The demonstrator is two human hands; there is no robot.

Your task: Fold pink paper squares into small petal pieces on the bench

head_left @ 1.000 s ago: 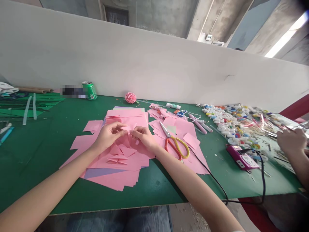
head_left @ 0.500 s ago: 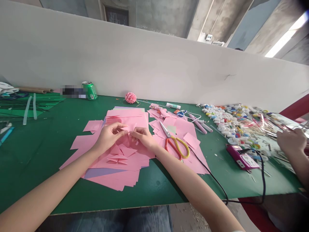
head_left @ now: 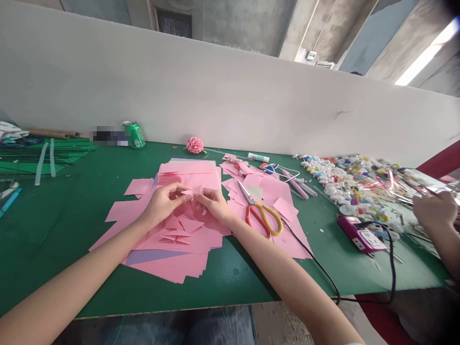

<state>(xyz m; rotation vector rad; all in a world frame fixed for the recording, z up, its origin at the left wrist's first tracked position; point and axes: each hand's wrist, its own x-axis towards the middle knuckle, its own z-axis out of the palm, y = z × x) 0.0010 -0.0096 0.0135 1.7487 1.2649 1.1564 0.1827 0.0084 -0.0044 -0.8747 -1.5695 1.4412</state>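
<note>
Between my two hands is a small piece of folded pink paper (head_left: 196, 190), pinched by the fingertips just above a pile of paper. My left hand (head_left: 166, 200) is closed on its left side, thumb and forefinger together. My right hand (head_left: 212, 203) grips its right side the same way. Part of the paper is hidden behind the fingers. Several folded pink pieces (head_left: 176, 235) lie below my hands on the pink sheets (head_left: 143, 242). A stack of small folded papers (head_left: 168, 178) rests just beyond my left hand.
Scissors with red and yellow handles (head_left: 264, 218) lie on pink paper to the right. A pink paper ball (head_left: 194, 145), a glue stick (head_left: 258, 157) and a green can (head_left: 133, 134) stand at the back. A magenta power strip (head_left: 360, 235) and another person's hand (head_left: 435, 211) are farther right.
The pink paper between my fingertips has turned slightly, and more of its surface shows above my fingers. Both hands stay in nearly the same place.
</note>
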